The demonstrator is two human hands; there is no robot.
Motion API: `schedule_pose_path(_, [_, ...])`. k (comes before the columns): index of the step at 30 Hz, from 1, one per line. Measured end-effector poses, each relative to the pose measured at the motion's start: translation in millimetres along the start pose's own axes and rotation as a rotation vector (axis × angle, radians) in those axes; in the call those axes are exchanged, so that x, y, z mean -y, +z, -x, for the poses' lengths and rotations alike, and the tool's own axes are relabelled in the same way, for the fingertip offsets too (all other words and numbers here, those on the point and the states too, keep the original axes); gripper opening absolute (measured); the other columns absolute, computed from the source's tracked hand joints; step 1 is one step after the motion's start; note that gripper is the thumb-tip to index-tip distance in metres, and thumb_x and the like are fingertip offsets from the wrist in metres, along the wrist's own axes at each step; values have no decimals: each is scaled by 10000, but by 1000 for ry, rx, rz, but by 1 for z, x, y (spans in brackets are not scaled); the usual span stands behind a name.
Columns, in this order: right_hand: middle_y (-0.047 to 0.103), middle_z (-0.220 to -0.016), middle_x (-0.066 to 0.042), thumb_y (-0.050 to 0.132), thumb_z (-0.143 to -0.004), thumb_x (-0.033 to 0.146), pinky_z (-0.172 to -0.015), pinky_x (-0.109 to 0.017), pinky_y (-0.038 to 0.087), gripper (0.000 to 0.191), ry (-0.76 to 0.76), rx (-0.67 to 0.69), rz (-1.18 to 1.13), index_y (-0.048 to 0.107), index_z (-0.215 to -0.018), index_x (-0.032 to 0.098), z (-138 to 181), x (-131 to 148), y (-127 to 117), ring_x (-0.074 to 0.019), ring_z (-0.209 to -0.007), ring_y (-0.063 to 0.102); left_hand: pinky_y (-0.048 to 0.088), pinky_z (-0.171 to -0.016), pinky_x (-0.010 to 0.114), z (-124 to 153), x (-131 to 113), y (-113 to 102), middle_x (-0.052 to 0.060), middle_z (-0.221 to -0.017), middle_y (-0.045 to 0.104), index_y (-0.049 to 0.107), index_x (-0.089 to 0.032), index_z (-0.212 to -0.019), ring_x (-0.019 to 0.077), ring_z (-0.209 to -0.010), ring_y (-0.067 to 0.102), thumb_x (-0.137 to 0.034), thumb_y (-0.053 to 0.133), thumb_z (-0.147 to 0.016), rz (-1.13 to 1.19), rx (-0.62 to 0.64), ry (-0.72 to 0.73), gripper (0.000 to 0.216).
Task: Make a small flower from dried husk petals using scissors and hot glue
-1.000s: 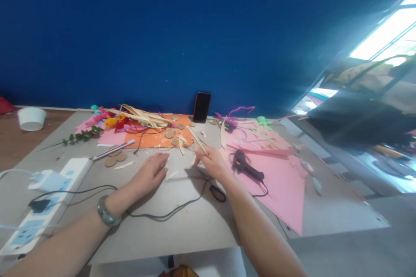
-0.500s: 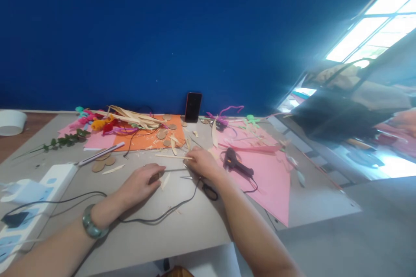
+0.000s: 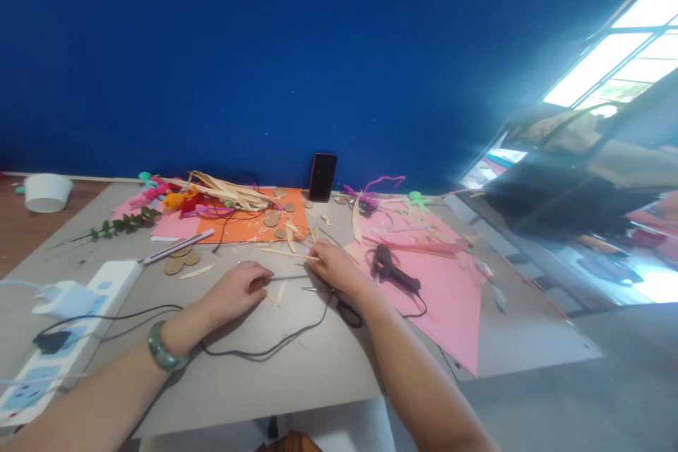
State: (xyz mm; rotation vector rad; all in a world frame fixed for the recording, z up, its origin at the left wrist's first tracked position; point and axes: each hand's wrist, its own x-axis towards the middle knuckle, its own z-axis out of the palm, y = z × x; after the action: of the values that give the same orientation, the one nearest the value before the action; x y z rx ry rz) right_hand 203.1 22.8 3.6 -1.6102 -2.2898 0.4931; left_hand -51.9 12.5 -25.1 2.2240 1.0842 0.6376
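Note:
My left hand [image 3: 241, 289] is on the left of the work spot, its fingers curled and closed at one end of a thin grey rod [image 3: 289, 277]. The rod runs across to my right hand [image 3: 335, 267], where its other end is hidden. From the closed fingers of my right hand a thin pale wooden stick [image 3: 283, 252] points left. Under my right wrist lie scissors with black handles [image 3: 348, 313], partly covered. Pale slivers [image 3: 280, 292] rest on the table between the hands.
A dark glue gun [image 3: 395, 268] lies on pink sheets [image 3: 450, 325] at right. A phone [image 3: 323, 176] leans on the blue wall. Pale strips [image 3: 227, 187] cover orange paper [image 3: 238, 229]. A power strip [image 3: 68, 339] stands left; its black cable [image 3: 254, 354] crosses the table.
The view has shifted, so the table's contents appear farther right. Both hands keep nearly the same pose. Beside my left fingertips, the pale sliver now appears as two crossing pieces.

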Motion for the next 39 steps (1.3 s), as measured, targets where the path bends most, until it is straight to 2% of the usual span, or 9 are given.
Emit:
schedule_pose_path(5, [663,-796,-29,550,-740,57,-704,-237,393,157,-93,-32,-181,632,-810,172,7,22,8,-153,-763,581,473,-634,265,-1,-2,-5,42,-790,688,717,-182,-874,165,-671,610,-172,574,-709,55,11,-41,218])
schedule_pose_path(13, [712,-784,-58,571,-745,148,-641,-256,397,136,62,93,-49,686,-803,192,8,50,37,-186,-727,612,489,-715,307,-3,13,-11,70,-866,727,726,-202,-868,210,-788,652,-168,521,-742,-47,-127,-113,243])
schedule_pose_path(18, [724,-802,-40,569,-711,113,-682,-244,421,198,-35,119,-114,703,-824,205,9,63,50,-180,-750,630,484,-698,302,0,11,-10,64,-805,725,726,-189,-853,203,-746,647,-164,520,-743,-45,-69,-112,235])
schedule_pose_path(22, [721,-788,-21,546,-711,76,-698,-231,435,237,-58,52,-293,706,-833,202,10,61,54,-157,-737,630,478,-677,295,0,9,-13,59,-816,737,721,-193,-915,203,-729,656,-220,509,-793,14,-66,-163,247])
schedule_pose_path(25, [702,-767,-18,556,-757,135,-669,-231,440,174,-15,-41,-434,696,-845,190,10,56,50,-146,-704,606,476,-719,321,-1,13,-16,76,-864,739,727,-189,-901,223,-778,654,-254,520,-804,10,-140,-193,238])
schedule_pose_path(28, [652,-694,-1,572,-779,209,-588,-213,424,119,36,-85,-583,679,-816,173,9,53,48,-125,-621,553,473,-683,314,-3,10,-17,69,-826,733,728,-176,-904,208,-723,635,-300,558,-797,136,-98,-204,236])
schedule_pose_path(31, [597,-626,15,584,-778,245,-538,-200,397,111,71,-86,-684,659,-765,163,9,53,50,-106,-559,505,472,-655,287,-4,-1,-14,76,-830,729,719,-139,-939,195,-716,627,-369,652,-736,415,7,-226,314])
schedule_pose_path(33, [579,-612,24,590,-781,258,-536,-197,389,112,67,-69,-692,651,-766,165,10,54,53,-99,-547,493,463,-633,269,-4,-9,-11,74,-782,717,722,-121,-874,181,-690,615,-392,676,-711,529,2,-230,320])
schedule_pose_path(39, [582,-613,28,597,-786,258,-548,-200,388,110,55,7,-631,654,-785,164,8,52,48,-100,-554,503,398,-537,236,-6,-10,-8,6,-577,607,664,-133,-675,127,-540,517,-374,660,-693,515,-103,-288,242])
